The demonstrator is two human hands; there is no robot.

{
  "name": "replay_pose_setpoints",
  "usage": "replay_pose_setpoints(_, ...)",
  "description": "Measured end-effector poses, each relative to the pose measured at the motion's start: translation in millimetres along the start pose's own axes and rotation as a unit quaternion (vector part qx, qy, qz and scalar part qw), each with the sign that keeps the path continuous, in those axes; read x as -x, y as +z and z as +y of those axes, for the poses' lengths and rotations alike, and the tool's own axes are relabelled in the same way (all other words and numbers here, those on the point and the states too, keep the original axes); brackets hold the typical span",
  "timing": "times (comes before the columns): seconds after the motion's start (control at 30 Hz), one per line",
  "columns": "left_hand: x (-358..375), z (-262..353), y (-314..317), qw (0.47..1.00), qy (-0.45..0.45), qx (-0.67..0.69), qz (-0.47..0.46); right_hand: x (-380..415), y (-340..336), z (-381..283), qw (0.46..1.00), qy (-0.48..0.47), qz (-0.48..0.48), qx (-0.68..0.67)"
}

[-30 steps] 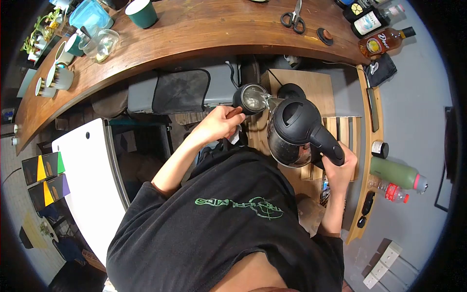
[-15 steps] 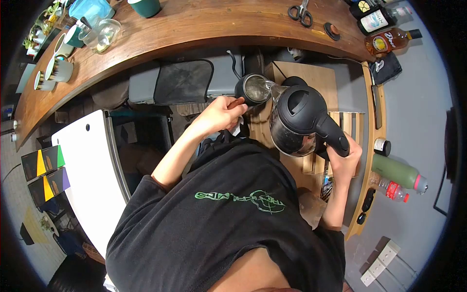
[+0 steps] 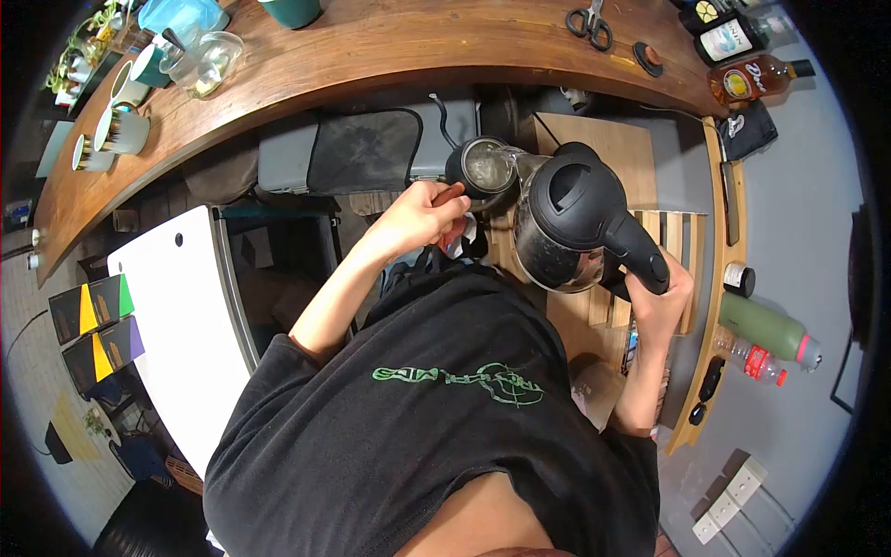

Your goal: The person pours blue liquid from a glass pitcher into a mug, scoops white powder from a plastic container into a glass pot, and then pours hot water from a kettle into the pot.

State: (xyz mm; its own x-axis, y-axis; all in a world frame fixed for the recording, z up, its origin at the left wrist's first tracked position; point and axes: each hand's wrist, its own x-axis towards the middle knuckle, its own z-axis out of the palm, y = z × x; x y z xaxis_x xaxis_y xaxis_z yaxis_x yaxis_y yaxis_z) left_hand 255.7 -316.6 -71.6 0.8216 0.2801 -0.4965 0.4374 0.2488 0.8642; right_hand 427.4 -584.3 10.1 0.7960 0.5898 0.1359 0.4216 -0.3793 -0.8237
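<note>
My left hand is closed round the brown handle of a small black gooseneck kettle, whose thin curved spout points away from me. Its lid is off, and clear liquid shows inside the round opening. My right hand grips the black handle of a glass electric kettle with a black lid. This larger kettle is tilted, its lip right above the gooseneck kettle's opening. A stream of water runs between the two. The fingers of my right hand are partly hidden behind the handle.
A wooden counter curves across the top, bearing scissors, cups and a clear pitcher. Bottles stand at its right end. A wooden ledge runs along the right wall, near a green flask. A white panel is at left.
The view has shifted slightly, so the surroundings sit a little further right. Both hands keep their holds, and the water stream between the kettles continues.
</note>
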Motion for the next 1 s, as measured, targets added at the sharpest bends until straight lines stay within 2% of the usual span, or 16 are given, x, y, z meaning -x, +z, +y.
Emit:
replay_pose_setpoints(0.43, 14.6, -8.2, -19.9, 1.0, -0.001, -0.005, 0.019, 1.0, 20.0, -13.2, 1.0, -0.019, -0.015, 0.0)
replay_pose_setpoints(0.7, 26.9, -4.0, -36.7, 0.999, -0.009, 0.04, 0.003, 4.4, 36.2, -29.9, 1.0, -0.021, -0.006, 0.005)
replay_pose_setpoints(1.0, 31.7, -6.3, -58.1, 1.0, -0.004, 0.025, -0.005, 6.0, 56.1, -40.7, 1.0, -0.027, -0.007, -0.006)
